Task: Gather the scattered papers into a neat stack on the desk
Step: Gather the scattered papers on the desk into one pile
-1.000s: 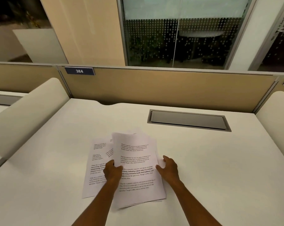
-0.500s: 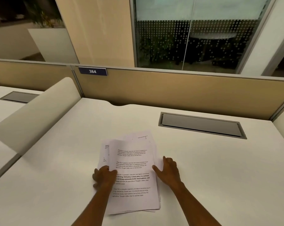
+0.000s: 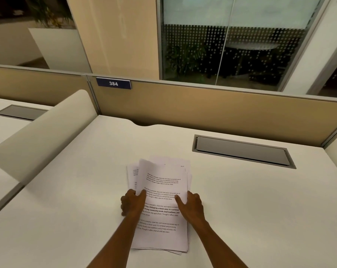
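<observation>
White printed paper sheets [image 3: 164, 177] lie between both grips: left hand [image 3: 133, 203] clenches their left edge, right hand [image 3: 191, 206] seemingly pinches the right.

1. The papers [image 3: 162, 235]: thin white paper, matt, printed in black.
2. The counter [image 3: 260, 209]: smooth, matt, off-white top.
3. The hatch [image 3: 241, 150] near the counter's far edge: grey metal, dull sheen.
4. The partition [image 3: 202, 109]: tan, matt panel.
5. The window [image 3: 260, 22]: glossy glass, frosted band.

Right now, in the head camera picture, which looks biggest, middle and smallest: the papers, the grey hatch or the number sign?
1. papers
2. grey hatch
3. number sign

The papers lie nearest the camera, so their lead over the hatch may be only in the picture.
</observation>
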Demonstrator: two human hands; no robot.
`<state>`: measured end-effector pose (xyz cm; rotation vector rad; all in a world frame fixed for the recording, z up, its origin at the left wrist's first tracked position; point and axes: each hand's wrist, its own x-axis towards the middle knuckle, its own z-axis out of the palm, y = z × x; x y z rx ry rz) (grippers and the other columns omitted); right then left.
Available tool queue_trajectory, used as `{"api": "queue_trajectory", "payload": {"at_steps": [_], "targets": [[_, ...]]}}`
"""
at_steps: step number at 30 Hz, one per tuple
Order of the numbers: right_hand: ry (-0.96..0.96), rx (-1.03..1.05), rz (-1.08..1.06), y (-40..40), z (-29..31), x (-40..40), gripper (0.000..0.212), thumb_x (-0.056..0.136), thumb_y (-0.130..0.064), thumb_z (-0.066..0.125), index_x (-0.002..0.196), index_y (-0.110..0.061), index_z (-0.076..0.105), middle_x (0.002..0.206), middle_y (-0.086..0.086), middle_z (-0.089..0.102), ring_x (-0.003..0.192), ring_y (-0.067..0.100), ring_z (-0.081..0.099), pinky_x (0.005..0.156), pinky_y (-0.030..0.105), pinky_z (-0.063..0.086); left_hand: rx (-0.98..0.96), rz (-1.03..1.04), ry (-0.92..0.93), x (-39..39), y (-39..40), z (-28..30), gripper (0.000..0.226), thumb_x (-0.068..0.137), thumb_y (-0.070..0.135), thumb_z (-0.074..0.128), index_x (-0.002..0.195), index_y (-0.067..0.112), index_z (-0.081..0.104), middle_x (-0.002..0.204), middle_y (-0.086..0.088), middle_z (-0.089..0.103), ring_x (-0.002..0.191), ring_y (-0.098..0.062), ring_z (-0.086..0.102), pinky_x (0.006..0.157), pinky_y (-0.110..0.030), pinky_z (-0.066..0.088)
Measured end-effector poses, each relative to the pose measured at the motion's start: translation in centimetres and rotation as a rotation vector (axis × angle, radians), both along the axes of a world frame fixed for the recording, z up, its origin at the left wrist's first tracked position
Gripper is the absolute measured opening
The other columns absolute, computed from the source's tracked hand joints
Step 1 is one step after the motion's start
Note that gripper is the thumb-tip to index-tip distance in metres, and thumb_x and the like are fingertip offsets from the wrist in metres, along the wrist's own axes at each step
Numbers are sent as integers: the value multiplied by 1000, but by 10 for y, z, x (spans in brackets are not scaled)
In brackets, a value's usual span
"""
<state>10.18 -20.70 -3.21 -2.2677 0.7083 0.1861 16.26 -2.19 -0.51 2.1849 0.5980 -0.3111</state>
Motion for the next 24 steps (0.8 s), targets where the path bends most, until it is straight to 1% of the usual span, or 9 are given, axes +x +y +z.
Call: {"api": "queue_trajectory", "payload": {"at_steps": [2,5,9,11,13,16,18,20,24], "targets": [[13,-13,6,1,2,3,70,89,-60,48,140,-13,42,135,9,49,124,24,52,99,31,44,-77,-11,-9,4,-1,1,42,86,47,61,107,10,59,106,-14,67,100,-35,63,94,-52,52],[9,-42,-39,-5,6,6,66,89,-57,49,138,-12,46,133,10,52,123,26,52,99,35,48,-129,11,-9,11,1,1,41,85,47,63,104,11,56,104,-13,66,100,-35,62,91,-49,54],[4,-28,-71,-8,6,8,67,89,-52,55,139,-10,42,139,12,44,130,28,43,103,36,42,-147,38,-29,16,1,2,35,84,43,65,95,13,53,101,-14,66,92,-32,63,84,-44,57],[-3,16,-72,-5,5,10,70,88,-51,56,141,-9,40,142,13,43,132,28,42,107,36,41,-180,45,-27,18,-1,3,36,84,39,67,99,10,52,106,-16,65,90,-31,63,82,-42,57],[-10,26,-87,0,6,12,75,87,-53,58,144,-10,36,143,13,42,133,27,42,108,36,40,-216,56,-6,20,-2,5,44,84,37,69,110,8,50,113,-17,61,97,-33,62,83,-39,54],[-15,55,-136,4,7,15,82,84,-55,60,147,-10,32,145,13,41,134,28,42,109,37,40,-264,61,21,24,-3,6,55,83,35,70,122,7,43,122,-19,58,108,-37,59,93,-45,53],[-25,114,-171,4,8,17,86,84,-54,61,149,-10,28,148,13,40,136,29,41,109,39,38,-283,69,32,26,-2,7,58,83,33,71,123,6,39,125,-21,56,111,-40,58,95,-47,52],[-45,175,-201,2,9,20,88,84,-53,63,150,-9,26,149,14,41,137,30,42,111,41,38,-306,79,42,28,-1,8,58,83,32,72,120,6,36,125,-22,55,111,-40,58,93,-47,52],[-70,248,-233,3,11,22,86,85,-51,63,150,-9,27,147,14,46,133,29,47,109,41,41,-362,97,80,33,5,7,61,80,29,75,119,6,33,125,-23,54,102,-36,57,82,-42,51]]}}
